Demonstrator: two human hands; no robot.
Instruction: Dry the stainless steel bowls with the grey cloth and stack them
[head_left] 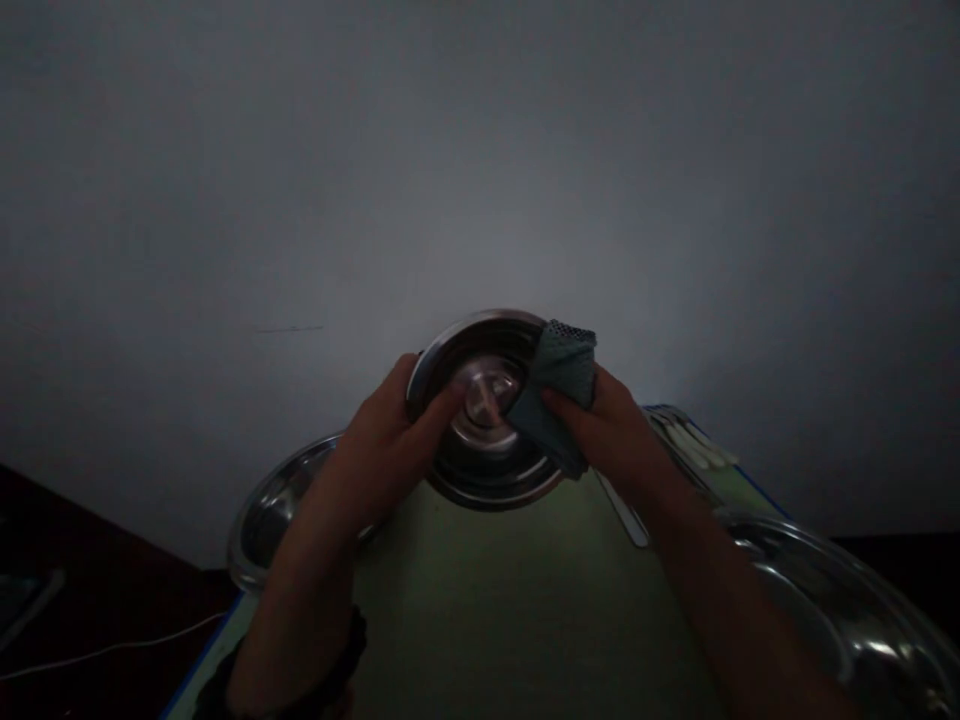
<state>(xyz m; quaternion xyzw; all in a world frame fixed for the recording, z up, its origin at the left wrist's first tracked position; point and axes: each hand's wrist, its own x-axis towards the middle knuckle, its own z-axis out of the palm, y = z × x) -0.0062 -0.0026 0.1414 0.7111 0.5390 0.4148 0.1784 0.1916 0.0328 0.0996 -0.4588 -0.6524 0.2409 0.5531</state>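
Observation:
A shiny metal bowl (487,485) is held up over the table, its inside turned toward me. My left hand (409,425) grips its left rim, thumb inside and fingers hidden behind. At the right rim, my right hand (604,415) pinches a grey-green cloth (559,385) that is folded over the bowl's edge. The thumb presses on the cloth, and the other fingers are out of sight behind it. Whether those fingers also bear the bowl's weight is hidden.
The green table (510,610) has a blue edge and stands against a grey wall (480,160). One metal basin (251,535) sits at left, a larger basin (885,610) at right. Several white-handled utensils (697,445) lie at the back right. A white cable (127,647) runs at lower left.

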